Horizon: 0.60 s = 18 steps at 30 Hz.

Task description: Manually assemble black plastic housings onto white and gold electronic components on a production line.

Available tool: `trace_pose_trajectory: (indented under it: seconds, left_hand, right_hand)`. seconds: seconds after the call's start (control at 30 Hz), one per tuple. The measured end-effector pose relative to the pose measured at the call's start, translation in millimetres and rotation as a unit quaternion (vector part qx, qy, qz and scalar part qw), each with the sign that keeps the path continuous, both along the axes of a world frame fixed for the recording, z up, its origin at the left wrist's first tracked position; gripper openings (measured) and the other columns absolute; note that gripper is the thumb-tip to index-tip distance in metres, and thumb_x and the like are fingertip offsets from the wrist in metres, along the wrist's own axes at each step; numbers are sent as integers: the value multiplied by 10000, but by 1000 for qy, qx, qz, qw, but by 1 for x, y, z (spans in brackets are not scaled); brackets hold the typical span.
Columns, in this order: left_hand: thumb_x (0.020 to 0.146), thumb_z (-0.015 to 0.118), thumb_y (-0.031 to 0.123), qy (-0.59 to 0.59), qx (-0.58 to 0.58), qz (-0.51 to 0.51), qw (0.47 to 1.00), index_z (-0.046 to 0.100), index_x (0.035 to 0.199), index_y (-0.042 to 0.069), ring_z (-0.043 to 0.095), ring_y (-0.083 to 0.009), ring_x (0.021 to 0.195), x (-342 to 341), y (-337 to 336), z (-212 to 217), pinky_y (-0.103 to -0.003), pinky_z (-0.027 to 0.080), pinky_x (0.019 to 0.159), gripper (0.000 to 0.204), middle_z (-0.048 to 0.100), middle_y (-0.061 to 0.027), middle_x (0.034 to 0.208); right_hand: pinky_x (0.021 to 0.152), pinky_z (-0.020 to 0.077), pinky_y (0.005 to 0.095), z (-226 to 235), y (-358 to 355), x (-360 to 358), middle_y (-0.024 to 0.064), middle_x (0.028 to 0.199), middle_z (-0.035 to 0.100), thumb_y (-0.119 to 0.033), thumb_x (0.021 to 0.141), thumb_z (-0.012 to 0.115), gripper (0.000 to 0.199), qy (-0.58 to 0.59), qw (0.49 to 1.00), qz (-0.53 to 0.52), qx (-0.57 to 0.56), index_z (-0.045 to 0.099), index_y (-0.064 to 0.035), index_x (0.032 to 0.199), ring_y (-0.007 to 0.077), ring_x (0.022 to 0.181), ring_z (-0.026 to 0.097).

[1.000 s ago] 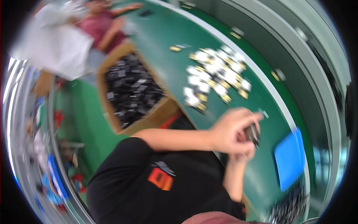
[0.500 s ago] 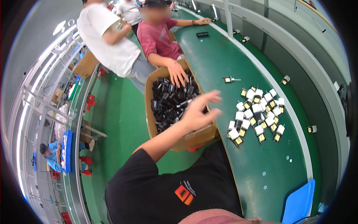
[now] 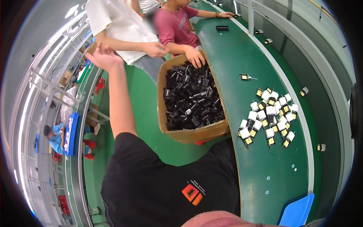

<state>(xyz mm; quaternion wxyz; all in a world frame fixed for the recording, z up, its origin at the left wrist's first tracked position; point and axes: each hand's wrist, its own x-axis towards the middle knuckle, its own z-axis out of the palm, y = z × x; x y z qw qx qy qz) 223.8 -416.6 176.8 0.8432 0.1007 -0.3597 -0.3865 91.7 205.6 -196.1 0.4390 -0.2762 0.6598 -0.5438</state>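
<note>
My left hand is raised at the end of a stretched arm, over the floor on the left. Its fingers are apart and hold nothing. To its right stands an open cardboard box, heaped with black plastic parts. My right hand does not show. On the green bench beside the box lies a loose group of white-and-black components with yellow windings. One similar component lies apart, farther up.
A co-worker in pink rests a hand at the box's far edge. Another person in white stands close to my raised hand. A blue tray lies at the bench's near end. More components sit on the strip beyond the rail.
My left hand has swung from over the box's right edge out to the left, uncovering the black parts. The person in white has lowered an arm toward the box. My view has shifted.
</note>
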Motion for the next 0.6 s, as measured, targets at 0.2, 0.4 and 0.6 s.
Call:
trace_pose_trajectory:
  seconds: [0.2,0.4,0.6]
  left_hand:
    - [714,477,154,-16,132,-194,972,520,729,52,568,-270,667,18,-78,-13,-420,498,746,111,552,-107,688]
    - [918,463,128,-85,-66,-69,992,633,794,-18,615,-260,792,50,-133,-32,-451,524,846,256,604,-138,775]
    - [890,545,-55,-583,-244,20,774,345,1439,28,626,-218,803,-71,-11,-176,-345,540,752,590,679,-166,1067]
  right_hand:
    - [764,515,412,-80,77,94,205,971,686,-150,854,624,252,-126,964,-57,226,690,-13,1055,321,859,660]
    - [749,513,392,-76,202,213,157,917,717,-210,880,596,275,-265,852,-197,405,695,-29,1063,285,820,678]
    - [885,514,400,174,102,56,202,1145,680,-216,800,688,365,43,975,-33,214,703,-54,1127,272,997,693]
